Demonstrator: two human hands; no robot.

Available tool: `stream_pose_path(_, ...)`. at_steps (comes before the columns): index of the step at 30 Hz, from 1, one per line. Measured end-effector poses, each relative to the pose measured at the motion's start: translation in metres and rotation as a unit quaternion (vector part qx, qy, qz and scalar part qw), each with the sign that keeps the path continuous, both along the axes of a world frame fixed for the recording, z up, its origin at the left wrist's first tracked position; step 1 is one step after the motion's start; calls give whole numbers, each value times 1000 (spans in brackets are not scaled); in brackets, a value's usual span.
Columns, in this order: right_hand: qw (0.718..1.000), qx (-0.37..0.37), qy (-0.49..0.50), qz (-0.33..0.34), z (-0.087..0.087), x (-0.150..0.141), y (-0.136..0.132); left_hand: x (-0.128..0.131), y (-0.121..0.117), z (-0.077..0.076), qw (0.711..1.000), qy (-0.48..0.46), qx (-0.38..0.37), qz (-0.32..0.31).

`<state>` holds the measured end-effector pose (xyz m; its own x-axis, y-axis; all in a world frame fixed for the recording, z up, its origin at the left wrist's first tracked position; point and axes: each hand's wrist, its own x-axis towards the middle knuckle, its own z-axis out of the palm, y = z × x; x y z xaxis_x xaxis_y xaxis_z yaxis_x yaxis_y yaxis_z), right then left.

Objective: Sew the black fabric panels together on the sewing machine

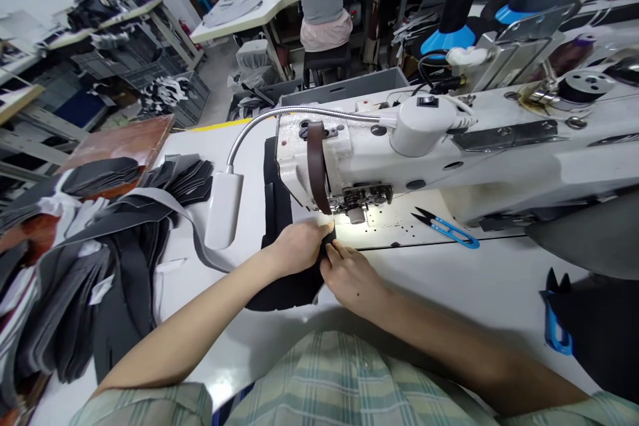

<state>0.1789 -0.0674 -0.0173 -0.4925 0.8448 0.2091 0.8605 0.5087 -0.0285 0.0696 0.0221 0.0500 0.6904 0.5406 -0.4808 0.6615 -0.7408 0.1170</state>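
A white sewing machine stands in front of me, its needle area lit by a lamp. Dark fabric lies under the needle end and spreads toward my body. My left hand is closed on the fabric's edge just below the presser foot, thumb and fingers pinched together. Close beside it, my right hand grips the same edge with bent fingers. The fingertips of both hands nearly meet. The stitching point itself is mostly hidden by the machine head and a brown strap.
Blue thread snips lie on the machine bed, and a second pair of snips sits far right by dark cloth. A gooseneck lamp hangs left of the needle. Stacked dark fabric pieces cover the left side. Another person sits ahead.
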Motion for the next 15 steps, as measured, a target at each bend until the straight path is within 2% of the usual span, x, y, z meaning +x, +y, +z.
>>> stream_pose_path(7, 996, 87, -5, -9, -17, 0, 8, 8, 5, -11, 999, -15, 24, 42)
stream_pose_path(11, 994, 103, -20, -10, -19, 2, 10, 15, 7, -14, 997, -19, 52, 48)
stream_pose_path(15, 996, 89, -27, -1, -19, 2, -3, 4, -3, -17, 995, -20, 81, 46)
